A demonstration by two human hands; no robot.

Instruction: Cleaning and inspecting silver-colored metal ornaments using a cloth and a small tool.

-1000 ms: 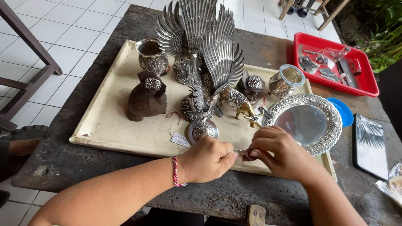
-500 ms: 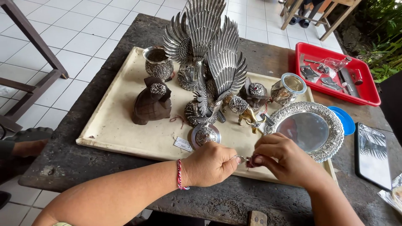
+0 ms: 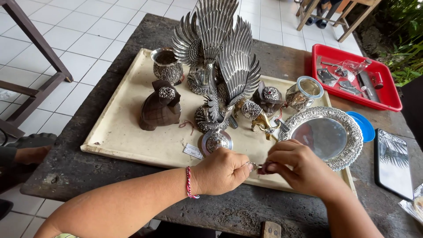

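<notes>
My left hand [image 3: 222,171] and my right hand [image 3: 299,167] meet over the near edge of a cream board [image 3: 128,132]. Both pinch one small silver piece [image 3: 255,166] between their fingertips; most of it is hidden by the fingers. Just beyond my left hand lie a round silver lidded box [image 3: 216,142] and a small white tag [image 3: 193,151]. An ornate round silver plate [image 3: 324,134] sits right behind my right hand. A red bead bracelet [image 3: 189,183] circles my left wrist.
On the board stand winged silver bird figures [image 3: 216,48], a silver cup [image 3: 167,66], a dark wooden figure [image 3: 159,108], a gold animal figure [image 3: 263,123] and a glass jar [image 3: 304,92]. A red tray [image 3: 392,99] with tools, a blue lid [image 3: 363,125] and a dark tablet [image 3: 394,163] lie right.
Both hands stay together on the small silver piece, fingers shifting slightly. The view has drifted a little, so the board sits slightly further right in frame.
</notes>
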